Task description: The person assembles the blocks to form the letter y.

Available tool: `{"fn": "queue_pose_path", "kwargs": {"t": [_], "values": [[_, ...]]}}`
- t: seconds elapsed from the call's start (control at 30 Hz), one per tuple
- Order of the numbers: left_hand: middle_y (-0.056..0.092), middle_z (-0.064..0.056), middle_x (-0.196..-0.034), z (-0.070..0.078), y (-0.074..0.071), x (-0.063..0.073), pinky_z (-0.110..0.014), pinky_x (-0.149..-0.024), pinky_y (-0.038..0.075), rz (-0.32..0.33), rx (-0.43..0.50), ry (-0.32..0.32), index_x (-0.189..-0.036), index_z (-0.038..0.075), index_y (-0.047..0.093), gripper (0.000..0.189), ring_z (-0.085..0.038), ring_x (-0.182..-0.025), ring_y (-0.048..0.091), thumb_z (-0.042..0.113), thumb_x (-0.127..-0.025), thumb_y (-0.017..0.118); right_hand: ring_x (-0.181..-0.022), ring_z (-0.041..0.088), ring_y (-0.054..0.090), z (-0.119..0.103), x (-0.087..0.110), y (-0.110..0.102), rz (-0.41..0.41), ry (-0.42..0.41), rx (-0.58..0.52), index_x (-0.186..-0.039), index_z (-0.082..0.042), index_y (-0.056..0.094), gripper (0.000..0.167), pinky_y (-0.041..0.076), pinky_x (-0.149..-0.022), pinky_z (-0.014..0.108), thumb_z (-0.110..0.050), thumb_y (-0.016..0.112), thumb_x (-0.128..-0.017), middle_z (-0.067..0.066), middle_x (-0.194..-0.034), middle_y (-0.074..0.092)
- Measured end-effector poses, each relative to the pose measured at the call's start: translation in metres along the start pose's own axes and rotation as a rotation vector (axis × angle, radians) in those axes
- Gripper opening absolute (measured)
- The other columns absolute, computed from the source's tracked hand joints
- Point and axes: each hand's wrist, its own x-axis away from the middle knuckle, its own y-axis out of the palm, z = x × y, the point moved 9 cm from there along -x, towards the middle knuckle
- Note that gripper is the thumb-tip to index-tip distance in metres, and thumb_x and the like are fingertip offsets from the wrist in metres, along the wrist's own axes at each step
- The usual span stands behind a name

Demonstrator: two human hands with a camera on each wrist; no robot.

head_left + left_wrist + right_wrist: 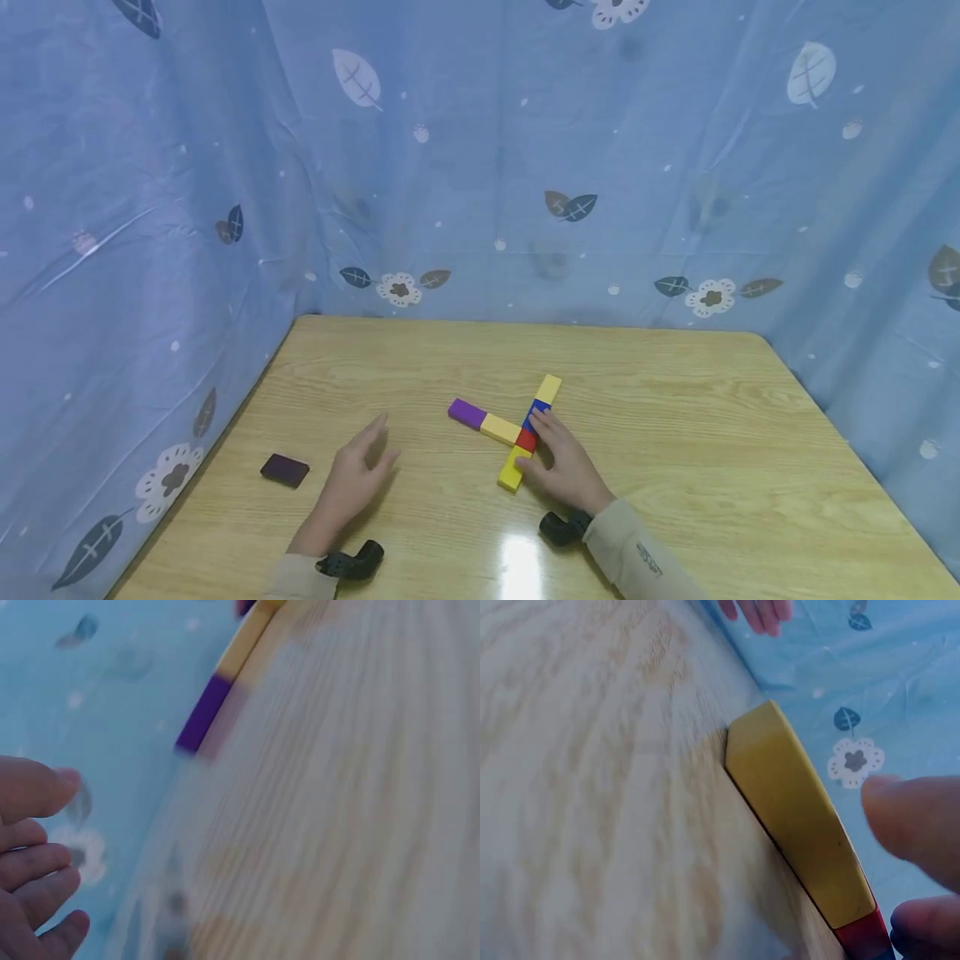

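Note:
On the wooden table, flat blocks lie end to end in a T-like layout. One row has a yellow block (514,470) nearest me, a red block (527,440), a blue block (535,413) and a paler yellow block (549,388) at the far end. From the red one, a light yellow block (500,429) and a purple block (467,413) run off to the left. My right hand (562,465) is over this row, fingertips at the blue block, thumb by the near yellow one. Fingers loosely extended, my left hand (356,477) is held above the table, holding nothing.
A dark rectangular block (285,470) lies left of my left hand. The wooden table (675,400) meets blue patterned curtains (480,167) at the back and on both sides. Black wrist mounts (564,528) sit at my cuffs.

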Motion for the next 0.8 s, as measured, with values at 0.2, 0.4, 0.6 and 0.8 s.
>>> {"fn": "queue_pose_path", "kwargs": {"t": [0.2, 0.4, 0.6, 0.8], "values": [[0.042, -0.027, -0.142, -0.026, -0.036, 0.006, -0.061, -0.103, 0.037, 0.073, -0.052, -0.094, -0.141, -0.003, 0.039, 0.059, -0.047, -0.129, 0.04, 0.021, -0.093, 0.062, -0.143, 0.032, 0.026, -0.001, 0.002, 0.0, -0.012, -0.015, 0.025, -0.142, -0.003, 0.042, 0.073, 0.029, -0.114, 0.051, -0.043, 0.065, -0.086, 0.01, -0.152, 0.035], [0.037, -0.034, -0.142, -0.047, -0.073, 0.02, -0.067, -0.1, 0.034, 0.132, -0.131, -0.201, -0.143, -0.005, 0.034, 0.064, -0.054, -0.128, 0.035, 0.025, -0.093, 0.061, -0.143, 0.032, 0.026, -0.003, 0.0, -0.001, -0.006, -0.033, 0.024, -0.141, -0.001, 0.042, 0.073, 0.029, -0.114, 0.051, -0.042, 0.066, -0.086, 0.01, -0.152, 0.035], [0.033, -0.036, -0.143, -0.074, -0.106, 0.036, -0.067, -0.102, 0.031, 0.159, -0.235, -0.359, -0.146, -0.007, 0.025, 0.073, -0.056, -0.128, 0.032, 0.029, -0.093, 0.06, -0.143, 0.031, 0.026, -0.006, -0.001, -0.002, -0.008, -0.034, 0.013, -0.141, -0.001, 0.042, 0.073, 0.028, -0.114, 0.051, -0.04, 0.067, -0.085, 0.01, -0.152, 0.035], [0.027, -0.038, -0.144, -0.1, -0.118, 0.046, -0.069, -0.103, 0.028, 0.073, -0.241, -0.474, -0.147, -0.007, 0.019, 0.082, -0.058, -0.128, 0.028, 0.043, -0.093, 0.056, -0.142, 0.032, 0.026, -0.007, -0.002, -0.002, -0.011, -0.031, 0.013, -0.141, 0.0, 0.043, 0.072, 0.028, -0.114, 0.052, -0.039, 0.068, -0.085, 0.011, -0.151, 0.036]]}}
